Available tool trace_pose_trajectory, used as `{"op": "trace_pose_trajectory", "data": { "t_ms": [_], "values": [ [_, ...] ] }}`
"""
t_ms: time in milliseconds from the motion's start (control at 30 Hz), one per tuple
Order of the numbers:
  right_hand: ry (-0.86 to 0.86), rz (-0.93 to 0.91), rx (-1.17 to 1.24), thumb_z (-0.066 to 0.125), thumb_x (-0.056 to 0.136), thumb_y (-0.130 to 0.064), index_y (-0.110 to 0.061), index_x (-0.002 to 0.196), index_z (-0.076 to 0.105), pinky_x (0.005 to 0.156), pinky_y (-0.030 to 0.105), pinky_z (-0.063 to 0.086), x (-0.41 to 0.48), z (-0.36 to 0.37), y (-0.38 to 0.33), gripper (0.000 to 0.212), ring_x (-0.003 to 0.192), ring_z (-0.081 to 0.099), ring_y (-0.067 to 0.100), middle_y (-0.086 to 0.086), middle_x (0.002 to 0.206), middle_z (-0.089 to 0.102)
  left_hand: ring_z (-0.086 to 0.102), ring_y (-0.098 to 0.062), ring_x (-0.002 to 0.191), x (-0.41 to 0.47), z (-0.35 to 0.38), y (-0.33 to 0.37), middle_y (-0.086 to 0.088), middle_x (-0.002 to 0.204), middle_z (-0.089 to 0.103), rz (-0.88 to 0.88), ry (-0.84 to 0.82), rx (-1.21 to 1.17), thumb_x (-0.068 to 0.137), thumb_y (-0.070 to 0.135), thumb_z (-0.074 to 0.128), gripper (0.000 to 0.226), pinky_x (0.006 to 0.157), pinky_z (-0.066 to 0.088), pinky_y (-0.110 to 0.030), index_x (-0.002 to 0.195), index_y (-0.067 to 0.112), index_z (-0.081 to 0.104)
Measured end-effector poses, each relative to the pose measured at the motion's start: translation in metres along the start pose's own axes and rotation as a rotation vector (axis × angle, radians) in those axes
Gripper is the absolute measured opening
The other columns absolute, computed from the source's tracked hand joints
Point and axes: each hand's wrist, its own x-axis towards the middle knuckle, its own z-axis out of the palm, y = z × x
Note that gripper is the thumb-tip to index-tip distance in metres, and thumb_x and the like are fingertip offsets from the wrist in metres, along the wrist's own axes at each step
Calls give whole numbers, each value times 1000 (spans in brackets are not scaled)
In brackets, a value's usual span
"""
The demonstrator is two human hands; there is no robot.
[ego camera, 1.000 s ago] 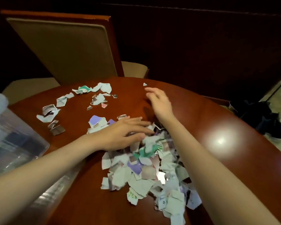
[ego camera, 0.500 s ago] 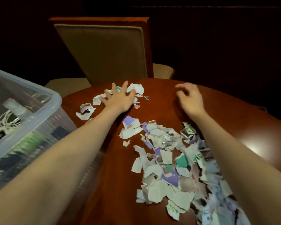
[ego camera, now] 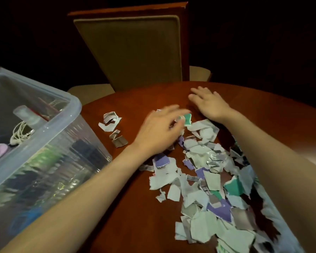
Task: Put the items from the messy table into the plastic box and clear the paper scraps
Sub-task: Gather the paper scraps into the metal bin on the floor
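A big heap of torn paper scraps [ego camera: 210, 181], white, purple and green, covers the near right of the round wooden table [ego camera: 133, 207]. My left hand [ego camera: 161, 128] lies flat over scraps at the heap's far end, fingers stretched and blurred by motion. My right hand [ego camera: 208, 103] rests palm down on the bare wood just beyond the heap, fingers straight. A few loose scraps [ego camera: 112, 128] lie apart to the left. The clear plastic box [ego camera: 49, 125] stands at the left edge, holding white earphones, a small bottle and other items.
A wooden chair with a tan padded back [ego camera: 135, 50] stands behind the table's far edge. The room beyond is dark. Bare wood shows at the table's right and between the box and the heap.
My left hand has swept the far scraps back toward the heap. The right hand stayed by the far edge. The view has shifted, bringing the box closer.
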Motion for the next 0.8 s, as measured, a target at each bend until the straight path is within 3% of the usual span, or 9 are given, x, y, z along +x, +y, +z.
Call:
{"op": "trace_pose_trajectory", "data": {
  "t_ms": [67,100,200,267,400,633,800],
  "values": [
    [-67,-88,-38,22,101,-44,-29,149,20,118,34,-2,-10,11,-12,50,147,4,12,-4,159,10,27,-18,141,2,-9,-15,-1,149,37,-191,285,102,93,35,33,44,117,18,-46,133,32,49],
    [-94,-132,-71,22,101,-46,-32,149,19,118,34,-3,-14,16,-17,50,147,4,11,-5,159,9,19,-23,144,3,-14,-25,-5,152,30,-352,349,177,93,36,34,45,117,11,-46,136,30,46],
    [-139,-236,-137,23,100,-47,-39,146,23,117,34,-5,-24,26,-25,46,147,2,9,-7,159,8,-6,-35,145,1,-24,-43,-15,158,-1,-876,240,200,96,46,31,58,115,-4,-52,149,26,21],
    [-158,-274,-138,25,101,-44,-42,144,28,117,33,-5,-31,27,-26,43,146,2,8,-8,158,9,-11,-37,145,-1,-18,-44,-15,158,-8,-1012,127,114,96,51,26,62,114,-5,-55,151,26,12],
    [-175,-319,-101,30,101,-36,-42,140,36,118,31,-2,-47,27,-28,40,146,4,6,-8,158,12,-7,-34,146,-8,-7,-40,-9,159,-2,-903,66,81,99,50,18,56,115,-6,-52,151,29,13],
    [-221,-263,-15,43,95,-27,-37,138,42,118,32,-3,-77,27,-38,44,146,5,8,-6,158,13,6,-10,146,-43,4,-9,12,157,16,-392,-2,-50,103,37,11,45,118,1,-32,146,38,23],
    [-274,-210,78,49,92,-25,-29,139,43,118,30,-2,-116,29,-48,48,146,8,9,-5,158,16,16,-2,143,-71,6,5,17,151,29,-282,-38,-171,104,31,18,43,115,6,-23,143,35,35]
  ]
}}
